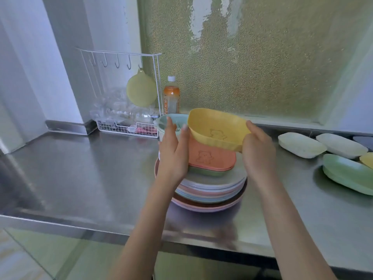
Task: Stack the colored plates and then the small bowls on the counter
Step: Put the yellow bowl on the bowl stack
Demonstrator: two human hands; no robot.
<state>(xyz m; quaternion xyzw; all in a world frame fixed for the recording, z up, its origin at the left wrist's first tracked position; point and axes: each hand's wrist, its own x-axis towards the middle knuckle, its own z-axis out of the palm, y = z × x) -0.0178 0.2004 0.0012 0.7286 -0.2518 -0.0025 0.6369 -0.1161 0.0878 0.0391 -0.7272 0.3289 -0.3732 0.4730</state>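
Note:
A stack of round pastel plates [212, 190] stands on the steel counter [90, 168]. On top of it lie a green dish [205, 172] and an orange dish [212, 156] with a bear outline. Tilted just above them is a yellow dish [218, 126] with the same bear mark. My right hand [258, 150] grips its right edge. My left hand [174, 150] touches its left edge with fingers spread, beside the orange dish. A pale teal bowl [171, 120] sits behind my left hand.
At the right lie two whitish oblong dishes [302, 145], a green oblong dish [349, 174], a yellow piece [367, 159] and a grey one at the frame edge. A white wire rack [125, 110] with hooks and an orange drink bottle [171, 96] stand at the back.

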